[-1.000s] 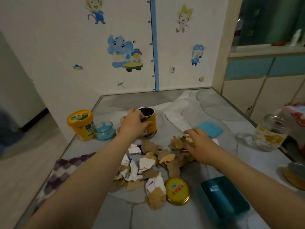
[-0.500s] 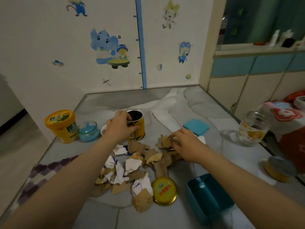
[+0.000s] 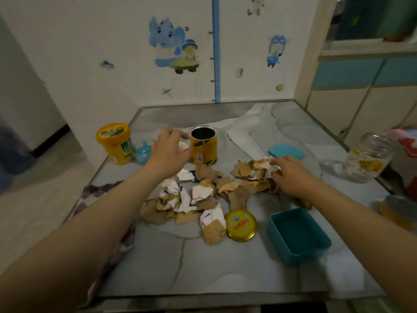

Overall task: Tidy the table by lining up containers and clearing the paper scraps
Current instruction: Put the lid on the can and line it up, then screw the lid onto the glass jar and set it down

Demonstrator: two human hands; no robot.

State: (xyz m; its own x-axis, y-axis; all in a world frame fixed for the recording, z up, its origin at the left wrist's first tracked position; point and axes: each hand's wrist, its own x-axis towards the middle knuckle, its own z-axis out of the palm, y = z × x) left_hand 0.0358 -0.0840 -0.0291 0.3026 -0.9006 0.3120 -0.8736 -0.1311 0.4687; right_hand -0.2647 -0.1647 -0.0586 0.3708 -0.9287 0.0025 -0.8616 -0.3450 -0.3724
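A heap of brown and white paper scraps (image 3: pixel 203 195) covers the middle of the marbled table (image 3: pixel 225 267). Behind the heap an open yellow can (image 3: pixel 204 147) stands upright. My left hand (image 3: pixel 169 150) is just left of the can with relaxed fingers, its thumb near the rim, and holds nothing. It hovers over a small white round thing (image 3: pixel 183 145). At the right end of the heap my right hand (image 3: pixel 291 175) pinches a white scrap (image 3: pixel 267 169) among brown pieces.
A yellow lidded tub (image 3: pixel 115 143) and a small blue glass bowl (image 3: pixel 143 152) stand at the left edge. A teal lid (image 3: pixel 285 151), a glass jar (image 3: pixel 370 159), an open teal box (image 3: pixel 297 236), a yellow jar lid (image 3: pixel 241 225) and a checkered cloth (image 3: pixel 99 193) lie around.
My left hand has let go of the yellow can and drawn a little to its left. My right hand has closed on scraps at the right of the heap.
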